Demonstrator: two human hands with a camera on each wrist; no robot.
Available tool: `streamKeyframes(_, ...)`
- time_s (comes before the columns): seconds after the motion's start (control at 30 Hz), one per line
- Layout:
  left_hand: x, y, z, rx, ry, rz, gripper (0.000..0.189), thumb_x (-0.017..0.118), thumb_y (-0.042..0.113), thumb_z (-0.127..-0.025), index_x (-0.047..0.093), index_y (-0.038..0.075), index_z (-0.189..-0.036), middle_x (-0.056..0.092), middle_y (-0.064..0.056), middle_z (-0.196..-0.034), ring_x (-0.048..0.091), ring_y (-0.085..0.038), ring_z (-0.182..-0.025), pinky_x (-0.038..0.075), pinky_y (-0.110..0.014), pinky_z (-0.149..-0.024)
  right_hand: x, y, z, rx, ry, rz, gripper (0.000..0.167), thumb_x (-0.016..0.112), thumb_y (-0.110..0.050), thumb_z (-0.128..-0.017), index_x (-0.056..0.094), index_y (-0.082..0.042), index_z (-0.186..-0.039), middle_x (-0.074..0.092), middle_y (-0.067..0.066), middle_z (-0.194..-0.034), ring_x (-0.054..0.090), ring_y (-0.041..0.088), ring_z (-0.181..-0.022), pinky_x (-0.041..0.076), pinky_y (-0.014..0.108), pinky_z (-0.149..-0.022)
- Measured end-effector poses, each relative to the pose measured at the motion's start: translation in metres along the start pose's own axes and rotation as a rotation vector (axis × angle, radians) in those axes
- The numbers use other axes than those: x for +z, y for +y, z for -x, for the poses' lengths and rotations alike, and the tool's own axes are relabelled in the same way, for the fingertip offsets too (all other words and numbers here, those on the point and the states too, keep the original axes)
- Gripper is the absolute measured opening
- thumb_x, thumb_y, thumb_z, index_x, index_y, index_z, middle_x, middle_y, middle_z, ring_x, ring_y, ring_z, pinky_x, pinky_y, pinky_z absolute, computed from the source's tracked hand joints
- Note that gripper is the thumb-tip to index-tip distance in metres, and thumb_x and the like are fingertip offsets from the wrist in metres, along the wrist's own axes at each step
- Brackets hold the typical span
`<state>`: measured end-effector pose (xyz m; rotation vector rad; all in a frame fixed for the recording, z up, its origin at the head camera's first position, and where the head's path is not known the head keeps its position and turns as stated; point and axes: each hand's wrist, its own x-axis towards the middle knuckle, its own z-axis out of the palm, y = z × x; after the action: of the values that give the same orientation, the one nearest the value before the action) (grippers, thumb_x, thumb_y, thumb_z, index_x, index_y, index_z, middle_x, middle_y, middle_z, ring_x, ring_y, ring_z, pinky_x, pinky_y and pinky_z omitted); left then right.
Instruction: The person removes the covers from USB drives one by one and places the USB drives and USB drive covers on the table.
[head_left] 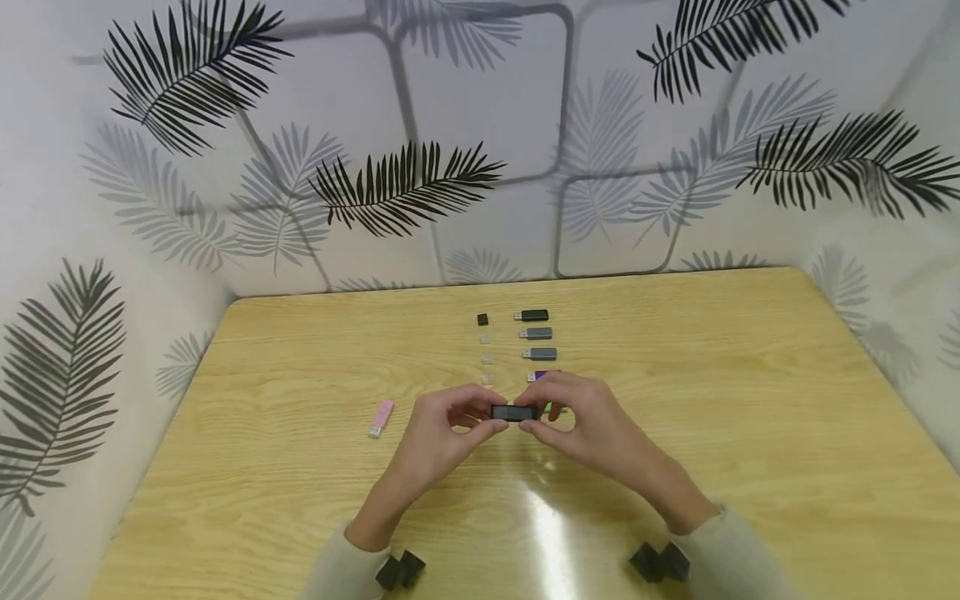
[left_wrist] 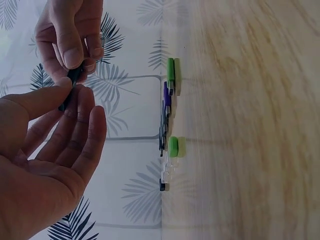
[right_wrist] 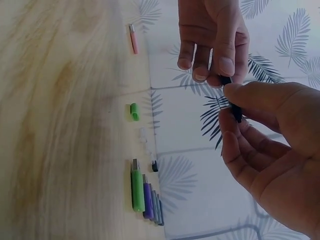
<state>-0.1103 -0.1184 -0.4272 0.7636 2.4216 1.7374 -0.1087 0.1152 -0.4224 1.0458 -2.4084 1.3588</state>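
Between my two hands is a black USB flash drive [head_left: 513,412], held level above the table. My left hand [head_left: 442,429] pinches its left end between thumb and fingers. On the opposite end, the thumb and fingers of my right hand [head_left: 592,417] grip it in the same way. In the left wrist view, the black drive [left_wrist: 74,82] appears as a thin dark bar between the thumbs. Behind my right hand lies a green flash drive [right_wrist: 137,187], mostly hidden in the head view. A green cap [right_wrist: 134,111] lies apart from it.
Farther back lie a purple drive [head_left: 542,376], two grey drives [head_left: 543,354] and a black drive [head_left: 535,315], in a column. Left of them runs a column of clear caps [head_left: 486,360] and a black cap [head_left: 482,319]. A pink drive [head_left: 384,412] lies left on the wooden table [head_left: 300,358].
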Motion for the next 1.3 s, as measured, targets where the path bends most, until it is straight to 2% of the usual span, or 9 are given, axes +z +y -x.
streamKeyframes(0.23,0.003,0.000,0.001,-0.017,-0.029,0.050,0.014,0.082,0.007,-0.089,0.079,0.007,-0.103,0.077,-0.003,-0.097,0.074,-0.015,-0.083,0.061,-0.031,-0.078,-0.005,0.000,0.007,-0.031,-0.026,0.042,0.018,0.082,0.000,-0.086,0.075,-0.010,-0.100,0.071,-0.004,-0.096,0.064,0.010,-0.080,0.058,0.028,-0.068)
streamKeyframes(0.47,0.005,0.002,0.001,-0.031,-0.075,0.116,0.015,0.083,0.008,-0.088,0.081,0.008,-0.102,0.078,-0.002,-0.094,0.073,-0.016,-0.082,0.062,-0.041,-0.078,-0.014,-0.003,0.012,-0.079,-0.051,0.034,0.022,0.081,0.001,-0.085,0.075,-0.011,-0.103,0.072,-0.004,-0.099,0.065,0.009,-0.083,0.059,0.029,-0.070)
streamKeyframes(0.57,0.004,0.002,0.002,-0.036,-0.091,0.125,0.014,0.083,0.008,-0.087,0.081,0.007,-0.101,0.078,-0.003,-0.093,0.073,-0.016,-0.081,0.062,-0.041,-0.078,-0.015,-0.005,0.012,-0.107,-0.055,0.018,0.024,0.082,0.003,-0.084,0.075,-0.010,-0.103,0.071,-0.003,-0.099,0.065,0.010,-0.083,0.059,0.026,-0.071)
streamKeyframes(0.87,0.000,0.002,0.002,-0.033,-0.078,0.126,0.013,0.083,0.008,-0.087,0.081,0.008,-0.101,0.077,-0.002,-0.091,0.073,-0.017,-0.080,0.061,-0.040,-0.077,-0.013,-0.007,0.011,-0.082,-0.053,0.023,0.022,0.083,-0.001,-0.084,0.075,-0.010,-0.101,0.071,-0.006,-0.100,0.064,0.008,-0.083,0.057,0.021,-0.073)
streamKeyframes(1.3,-0.002,0.009,0.004,0.003,-0.065,0.175,0.013,0.083,0.004,-0.086,0.081,0.004,-0.099,0.076,-0.012,-0.089,0.072,-0.017,-0.079,0.061,-0.042,-0.080,-0.017,-0.015,0.009,-0.131,-0.044,0.025,0.022,0.082,-0.001,-0.085,0.075,-0.011,-0.103,0.070,-0.006,-0.100,0.065,0.007,-0.084,0.055,0.017,-0.074)
